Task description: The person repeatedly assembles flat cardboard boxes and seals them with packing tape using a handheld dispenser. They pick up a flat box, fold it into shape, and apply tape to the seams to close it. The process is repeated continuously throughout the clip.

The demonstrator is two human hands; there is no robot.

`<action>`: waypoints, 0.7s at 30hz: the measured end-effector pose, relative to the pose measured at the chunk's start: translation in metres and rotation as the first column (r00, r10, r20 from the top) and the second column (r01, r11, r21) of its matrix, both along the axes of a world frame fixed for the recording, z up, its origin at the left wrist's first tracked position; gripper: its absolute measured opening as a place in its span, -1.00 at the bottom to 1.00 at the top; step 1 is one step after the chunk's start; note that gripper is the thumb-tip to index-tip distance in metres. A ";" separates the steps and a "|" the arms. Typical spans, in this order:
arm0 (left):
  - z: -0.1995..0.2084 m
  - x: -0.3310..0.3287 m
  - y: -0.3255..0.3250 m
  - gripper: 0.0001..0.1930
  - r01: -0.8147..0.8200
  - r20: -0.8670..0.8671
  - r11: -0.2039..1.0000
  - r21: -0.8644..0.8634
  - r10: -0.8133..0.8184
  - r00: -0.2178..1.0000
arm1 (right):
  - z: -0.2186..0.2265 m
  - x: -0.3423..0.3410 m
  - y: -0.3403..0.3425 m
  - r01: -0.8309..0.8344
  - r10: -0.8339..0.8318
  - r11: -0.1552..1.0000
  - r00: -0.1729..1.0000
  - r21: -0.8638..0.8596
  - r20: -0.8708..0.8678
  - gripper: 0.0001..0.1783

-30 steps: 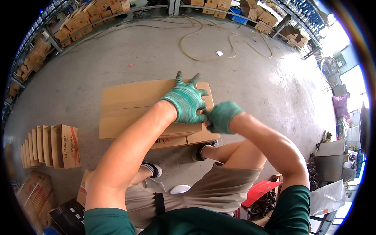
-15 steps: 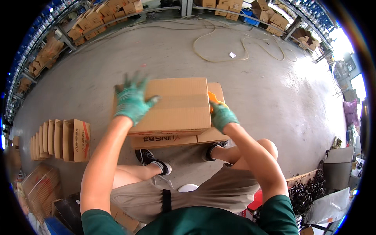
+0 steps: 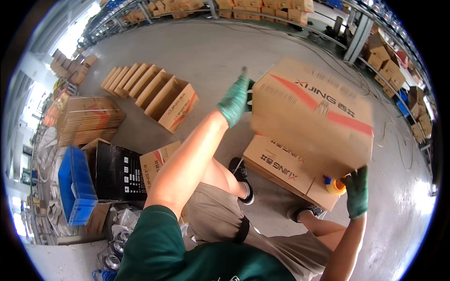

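Note:
A closed cardboard box with a red stripe is lifted and tilted between my gloved hands, slightly blurred. My left hand, in a green glove, grips its left side, with the fingertips hidden behind it. At the lower right corner, my right hand bears against the box with its fingers pointing up. Below it, flat cartons lie stacked in front of my feet. A yellow-orange tape dispenser rests on their right end, beside my right hand.
A row of open cartons stands on the floor to the left. Nearer are a bundle of flattened cartons, a blue crate and a black box. Racks of cartons line the back; a hose lies at right.
The box has risen off the flat cartons and tipped up, its striped side now showing. My right hand has let go of the tape dispenser and moved to the box. The view has swung left.

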State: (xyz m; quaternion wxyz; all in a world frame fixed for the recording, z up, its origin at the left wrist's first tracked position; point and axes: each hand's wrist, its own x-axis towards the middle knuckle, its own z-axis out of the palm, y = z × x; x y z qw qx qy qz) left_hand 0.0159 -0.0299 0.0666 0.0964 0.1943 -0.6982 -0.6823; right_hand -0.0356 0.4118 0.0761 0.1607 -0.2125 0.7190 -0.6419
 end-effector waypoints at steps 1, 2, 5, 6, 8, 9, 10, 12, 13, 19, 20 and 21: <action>0.019 0.013 -0.007 0.02 -0.015 0.001 0.992 0.128 0.015 1.000 | -0.001 -0.006 0.006 -0.027 0.028 1.000 0.998 -0.004 0.057 -0.22; 0.033 0.027 -0.013 0.01 -0.033 0.004 0.966 0.256 0.034 0.999 | 0.003 -0.006 0.000 -0.058 0.061 0.998 0.993 -0.037 0.099 -0.20; 0.048 0.062 -0.035 0.08 -0.008 0.139 0.920 0.392 -0.051 0.989 | 0.008 -0.008 -0.018 -0.135 0.161 0.982 0.965 -0.135 0.207 -0.15; 0.051 0.075 -0.040 0.08 0.014 0.177 0.908 0.420 -0.097 0.979 | -0.001 -0.015 -0.023 -0.151 0.162 0.984 0.977 -0.092 0.137 -0.17; 0.052 0.098 -0.053 -0.17 0.099 0.156 0.979 0.176 -0.127 0.980 | -0.029 -0.034 -0.041 -0.167 0.167 0.986 0.986 -0.004 -0.005 -0.20; 0.036 0.118 -0.067 -0.27 0.077 0.205 0.997 -0.027 -0.070 0.976 | -0.037 -0.034 -0.072 -0.162 0.155 0.986 0.980 -0.048 -0.122 -0.24; 0.026 0.131 -0.077 -0.36 0.074 0.242 0.973 -0.220 -0.019 0.970 | -0.030 -0.031 -0.095 -0.112 0.147 0.974 0.973 0.196 -0.177 -0.24; 0.028 0.138 -0.083 -0.52 -0.131 0.393 0.986 0.105 0.079 0.916 | -0.029 -0.030 -0.126 -0.181 0.228 0.966 0.934 0.186 -0.276 -0.23; 0.017 0.150 -0.091 -0.54 -0.228 0.397 0.962 0.148 0.153 0.905 | -0.034 -0.031 -0.142 -0.207 0.253 0.962 0.919 0.176 -0.302 -0.23; -0.106 0.211 -0.147 -0.59 -0.669 0.426 0.654 0.353 0.524 0.737 | -0.032 -0.028 -0.143 -0.335 0.374 0.911 0.916 0.240 -0.146 -0.30; -0.136 0.213 -0.161 -0.61 -0.729 0.457 0.563 0.390 0.570 0.683 | -0.034 -0.028 -0.132 -0.327 0.366 0.904 0.925 0.277 -0.101 -0.30; -0.179 0.232 -0.187 -0.67 -0.720 0.411 0.571 0.395 0.591 0.694 | -0.040 -0.028 -0.123 -0.341 0.374 0.890 0.926 0.302 -0.057 -0.30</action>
